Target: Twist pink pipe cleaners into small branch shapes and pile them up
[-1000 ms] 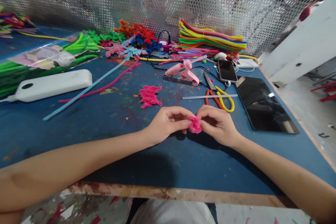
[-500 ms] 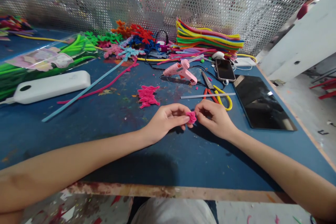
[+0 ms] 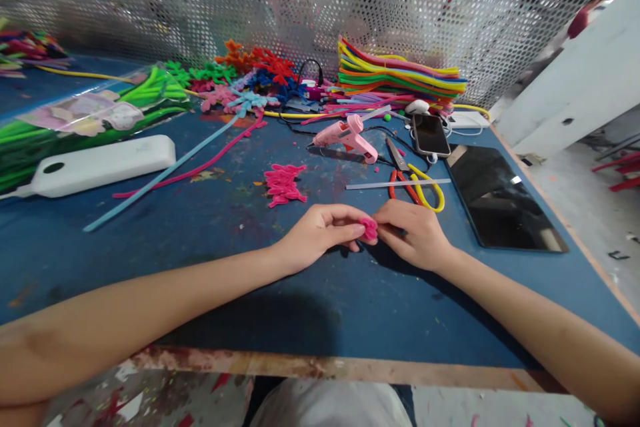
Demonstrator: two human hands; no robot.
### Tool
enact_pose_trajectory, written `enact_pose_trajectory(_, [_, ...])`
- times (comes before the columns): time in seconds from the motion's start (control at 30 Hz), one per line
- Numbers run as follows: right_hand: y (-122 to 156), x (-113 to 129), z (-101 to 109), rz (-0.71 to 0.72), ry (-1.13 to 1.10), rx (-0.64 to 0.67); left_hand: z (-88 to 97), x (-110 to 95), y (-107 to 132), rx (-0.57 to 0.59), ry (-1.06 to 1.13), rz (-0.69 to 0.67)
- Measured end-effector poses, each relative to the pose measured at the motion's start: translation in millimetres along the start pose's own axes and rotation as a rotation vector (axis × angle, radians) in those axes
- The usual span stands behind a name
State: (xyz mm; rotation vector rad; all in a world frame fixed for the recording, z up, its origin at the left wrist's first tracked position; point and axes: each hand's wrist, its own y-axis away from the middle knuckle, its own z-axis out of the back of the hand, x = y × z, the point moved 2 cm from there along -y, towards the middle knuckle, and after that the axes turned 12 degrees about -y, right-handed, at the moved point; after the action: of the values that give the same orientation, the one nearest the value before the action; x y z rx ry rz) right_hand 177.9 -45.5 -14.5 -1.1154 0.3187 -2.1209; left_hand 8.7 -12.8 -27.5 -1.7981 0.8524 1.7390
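A small bent piece of pink pipe cleaner [image 3: 369, 228] is between my two hands, just above the blue table [image 3: 240, 307]. My left hand [image 3: 330, 227] pinches it from the left with thumb and fingers. From the right, the closed fingertips of my right hand [image 3: 413, 230] touch its edge; whether they grip it is hard to see. Left of my hands lies a pile of bent pink pipe cleaner pieces [image 3: 285, 185]. Beyond the right hand are scissors [image 3: 423, 190], red-handled pliers [image 3: 400, 177] and a clear glue stick [image 3: 397, 184].
A pink glue gun [image 3: 345, 135] stands behind my hands. To the right lie a tablet [image 3: 505, 197] and a phone [image 3: 430, 135]. Bundled pipe cleaners [image 3: 400, 77] line the perforated metal screen [image 3: 280, 0]. A white power strip [image 3: 105, 165] and a light blue pipe cleaner [image 3: 160, 177] lie left.
My right hand has come in against the pink piece, which has turned slightly between the fingers. The view has shifted a little; the pink pile lies as before.
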Motion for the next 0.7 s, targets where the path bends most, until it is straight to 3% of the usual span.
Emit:
enact_pose_trajectory(0.3, [-1.6,-0.9,2.9,0.226,0.338,0.169,-3.0,-4.1,1.3,0.004,-0.040,0.019])
enact_pose_trajectory(0.7, [0.5,-8.6,3.9,0.286,0.394,0.204,-4.8,-4.9,2.8,0.023,-0.038,0.037])
